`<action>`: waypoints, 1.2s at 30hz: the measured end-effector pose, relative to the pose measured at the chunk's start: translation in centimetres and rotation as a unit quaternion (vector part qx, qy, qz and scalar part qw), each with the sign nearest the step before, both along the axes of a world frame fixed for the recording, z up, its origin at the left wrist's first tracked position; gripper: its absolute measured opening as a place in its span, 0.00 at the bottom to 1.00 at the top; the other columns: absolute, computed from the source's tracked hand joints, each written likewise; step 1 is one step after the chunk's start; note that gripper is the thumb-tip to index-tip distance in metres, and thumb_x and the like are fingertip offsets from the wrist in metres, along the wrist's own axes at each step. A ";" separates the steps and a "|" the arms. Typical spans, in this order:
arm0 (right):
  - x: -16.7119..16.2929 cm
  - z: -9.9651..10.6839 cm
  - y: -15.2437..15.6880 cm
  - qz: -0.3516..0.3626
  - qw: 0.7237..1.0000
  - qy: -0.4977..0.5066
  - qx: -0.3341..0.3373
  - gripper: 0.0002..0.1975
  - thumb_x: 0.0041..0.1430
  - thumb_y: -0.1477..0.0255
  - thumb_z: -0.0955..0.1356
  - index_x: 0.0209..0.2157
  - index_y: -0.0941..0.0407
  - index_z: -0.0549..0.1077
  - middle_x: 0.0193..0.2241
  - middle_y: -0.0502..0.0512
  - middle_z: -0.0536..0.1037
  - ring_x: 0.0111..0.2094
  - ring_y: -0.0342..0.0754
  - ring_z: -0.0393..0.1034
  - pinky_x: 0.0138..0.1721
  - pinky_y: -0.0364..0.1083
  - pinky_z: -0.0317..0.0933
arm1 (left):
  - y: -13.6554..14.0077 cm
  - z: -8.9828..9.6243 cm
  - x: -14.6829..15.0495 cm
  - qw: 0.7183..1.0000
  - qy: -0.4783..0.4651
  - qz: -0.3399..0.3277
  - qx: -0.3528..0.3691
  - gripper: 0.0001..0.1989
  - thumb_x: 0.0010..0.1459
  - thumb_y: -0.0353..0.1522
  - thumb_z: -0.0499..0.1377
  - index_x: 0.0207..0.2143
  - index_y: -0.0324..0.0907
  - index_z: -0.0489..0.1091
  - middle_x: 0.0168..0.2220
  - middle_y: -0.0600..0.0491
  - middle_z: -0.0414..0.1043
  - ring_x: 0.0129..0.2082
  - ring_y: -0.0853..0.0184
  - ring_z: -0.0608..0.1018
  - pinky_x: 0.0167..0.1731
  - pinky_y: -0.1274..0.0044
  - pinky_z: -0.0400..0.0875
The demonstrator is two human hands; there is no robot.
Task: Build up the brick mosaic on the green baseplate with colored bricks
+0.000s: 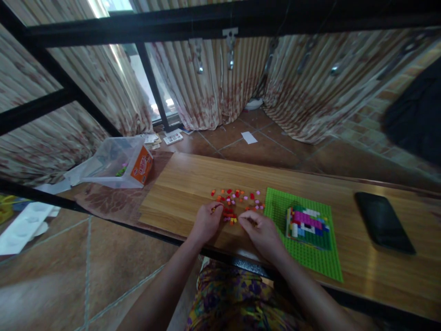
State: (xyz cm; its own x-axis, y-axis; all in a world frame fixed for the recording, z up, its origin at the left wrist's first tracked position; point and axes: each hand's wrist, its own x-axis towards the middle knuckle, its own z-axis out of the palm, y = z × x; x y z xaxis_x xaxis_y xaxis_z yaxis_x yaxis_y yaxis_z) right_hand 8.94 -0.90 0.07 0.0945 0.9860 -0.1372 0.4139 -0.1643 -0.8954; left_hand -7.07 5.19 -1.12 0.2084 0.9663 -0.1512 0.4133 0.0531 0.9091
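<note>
Small loose toy bricks (237,198) in red, orange, pink and yellow lie scattered on the wooden board. My left hand (207,222) is at their left edge, its fingers curled in a pinch; whatever it holds is too small to make out. Opposite it, my right hand (261,231) has its thumb and fingertips together beside a small cluster of red and yellow bricks (231,217). What is in that pinch, if anything, is hidden. Right of this hand lies a green studded baseplate (277,204), bearing a multicoloured brick build (308,223) with a pink middle.
A black phone (384,223) lies on the board (193,172) at the right. Beyond the board's left end stands a clear plastic bin (106,158) with an orange label. A dark metal bar (220,23) crosses above, with clips hanging from it. Papers (248,137) lie on the tiled floor.
</note>
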 end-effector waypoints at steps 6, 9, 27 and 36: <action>-1.2 0.1 0.6 0.087 0.936 -0.337 -0.055 0.11 0.60 0.65 0.61 0.37 0.54 0.71 0.29 0.54 0.78 0.31 0.47 0.71 0.31 0.42 0.54 | 0.0 -0.6 0.3 1.000 0.014 -0.001 0.019 0.13 0.54 0.34 0.50 0.33 0.41 0.74 0.24 0.54 0.72 0.26 0.70 0.71 0.27 0.81 0.62; -1.6 0.2 0.9 0.102 0.916 -0.380 -0.086 0.11 0.61 0.65 0.60 0.38 0.54 0.70 0.30 0.55 0.78 0.32 0.48 0.72 0.30 0.42 0.54 | -0.2 -0.8 0.2 1.000 -0.013 0.014 0.007 0.13 0.54 0.34 0.51 0.33 0.40 0.74 0.23 0.54 0.71 0.25 0.70 0.71 0.27 0.81 0.63; -1.7 -0.1 1.5 0.081 0.906 -0.409 -0.074 0.11 0.62 0.68 0.58 0.38 0.54 0.70 0.29 0.56 0.78 0.31 0.48 0.73 0.27 0.42 0.54 | -2.7 0.3 0.9 0.970 -0.188 0.103 -0.114 0.11 0.50 0.36 0.57 0.34 0.39 0.73 0.18 0.59 0.62 0.20 0.74 0.66 0.23 0.81 0.62; -1.4 1.4 -1.0 0.130 0.931 -0.339 0.029 0.11 0.62 0.69 0.58 0.34 0.54 0.70 0.28 0.51 0.78 0.29 0.44 0.72 0.27 0.41 0.51 | -3.9 1.8 0.9 0.985 -0.114 0.030 -0.127 0.13 0.51 0.40 0.56 0.27 0.39 0.70 0.20 0.58 0.64 0.22 0.73 0.65 0.24 0.81 0.59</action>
State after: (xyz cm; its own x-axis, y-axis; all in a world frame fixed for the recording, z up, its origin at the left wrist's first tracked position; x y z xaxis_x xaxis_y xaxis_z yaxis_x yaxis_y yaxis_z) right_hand 7.54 -1.92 1.52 -0.1031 0.9916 -0.0781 0.9067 0.0614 -0.4173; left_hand -6.14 1.30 0.64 0.2094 0.9148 -0.3455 0.1894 0.3087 0.9321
